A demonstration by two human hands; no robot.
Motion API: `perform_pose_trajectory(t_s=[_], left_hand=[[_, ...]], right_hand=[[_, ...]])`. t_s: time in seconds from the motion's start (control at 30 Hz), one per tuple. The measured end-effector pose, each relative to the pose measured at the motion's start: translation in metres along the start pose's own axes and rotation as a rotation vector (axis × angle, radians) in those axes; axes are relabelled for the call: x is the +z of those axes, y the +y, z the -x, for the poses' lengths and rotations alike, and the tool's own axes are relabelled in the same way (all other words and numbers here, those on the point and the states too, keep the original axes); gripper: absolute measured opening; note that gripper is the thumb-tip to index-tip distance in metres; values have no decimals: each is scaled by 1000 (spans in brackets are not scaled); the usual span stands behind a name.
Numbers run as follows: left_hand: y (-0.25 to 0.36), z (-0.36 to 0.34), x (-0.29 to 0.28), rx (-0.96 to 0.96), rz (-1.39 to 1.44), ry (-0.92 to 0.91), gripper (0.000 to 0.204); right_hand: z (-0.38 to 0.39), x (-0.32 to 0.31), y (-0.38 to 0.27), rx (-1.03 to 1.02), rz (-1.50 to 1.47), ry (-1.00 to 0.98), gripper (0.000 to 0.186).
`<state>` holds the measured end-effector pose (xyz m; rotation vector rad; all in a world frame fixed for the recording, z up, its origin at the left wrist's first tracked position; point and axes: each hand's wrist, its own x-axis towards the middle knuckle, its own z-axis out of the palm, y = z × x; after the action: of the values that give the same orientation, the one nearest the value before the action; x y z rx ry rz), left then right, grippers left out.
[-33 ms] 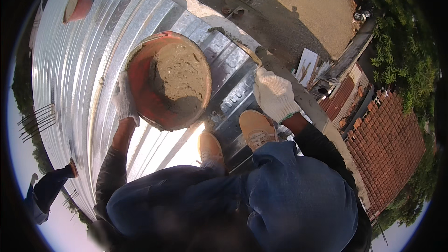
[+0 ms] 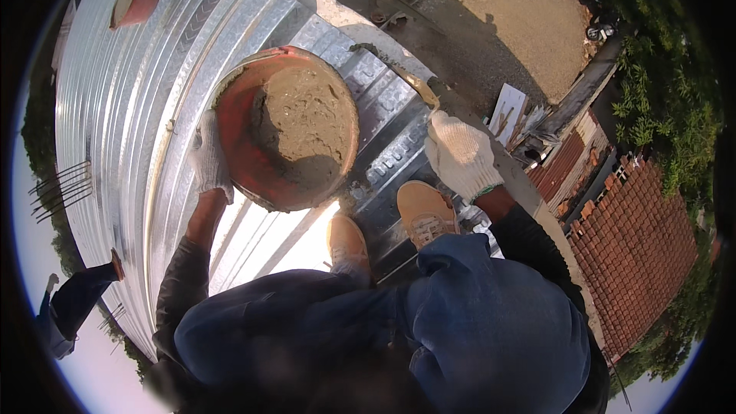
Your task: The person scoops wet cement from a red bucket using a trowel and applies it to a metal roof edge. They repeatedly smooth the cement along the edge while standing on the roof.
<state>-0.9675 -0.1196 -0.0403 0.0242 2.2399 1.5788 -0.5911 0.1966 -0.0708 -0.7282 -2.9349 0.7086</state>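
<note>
My gloved left hand [image 2: 211,153] grips the left side of a red bucket [image 2: 239,124] partly filled with wet grey mortar [image 2: 303,119]. My gloved right hand [image 2: 460,149] is closed on a mortar-smeared trowel [image 2: 418,86] with a pale handle, pointing up and left just beyond the bucket's upper right. Both of my feet, in tan shoes [image 2: 422,207], are on the corrugated metal sheeting [image 2: 130,130] below the bucket.
A second red bucket [image 2: 134,4] stands at upper left. Another person's dark-trousered leg [image 2: 84,295] is at lower left, near rebar [image 2: 57,188]. On the right, a concrete edge [image 2: 529,192] borders a drop to sandy ground [image 2: 506,23], scrap boards [image 2: 506,111], a tiled roof [image 2: 629,253] and trees.
The view has shifted slightly, with the bucket, trowel and both my hands a little further right and up in the picture. Both grips look the same.
</note>
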Motion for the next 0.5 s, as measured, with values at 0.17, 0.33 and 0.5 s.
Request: perform_pose_trajectory(t_s=[0.17, 0.33, 0.5], left_hand=[[62, 50, 35, 14, -102, 75, 48], [88, 68, 91, 181, -150, -1, 46], [115, 74, 116, 219, -158, -128, 45]], right_hand=[[12, -60, -15, -14, -60, 203, 26], [15, -130, -44, -108, -141, -71, 33], [-30, -103, -54, -273, -203, -308, 31]])
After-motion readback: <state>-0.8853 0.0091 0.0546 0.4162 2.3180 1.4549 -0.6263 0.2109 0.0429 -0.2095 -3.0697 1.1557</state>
